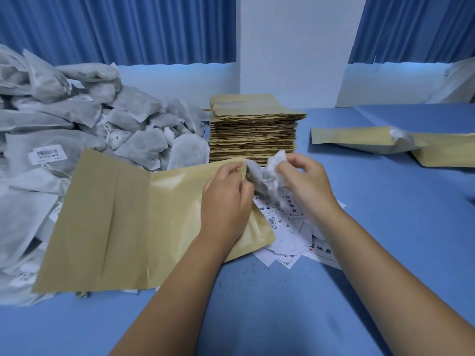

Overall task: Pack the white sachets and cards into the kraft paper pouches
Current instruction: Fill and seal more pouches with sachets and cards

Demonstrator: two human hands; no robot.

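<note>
L hand (226, 201) gripped pouch (123, 222) mouth; R hand (307, 187) pinched sachet (272, 173). Advised: spread mouth wide, feed sachet corner-first w/o snagging.

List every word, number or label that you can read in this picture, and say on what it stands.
White label on a sachet at the left: barcode and print, too blurred to read.
Cards: bold black characters, too blurred to quote.
Kraft pouches: no print seen.
</note>
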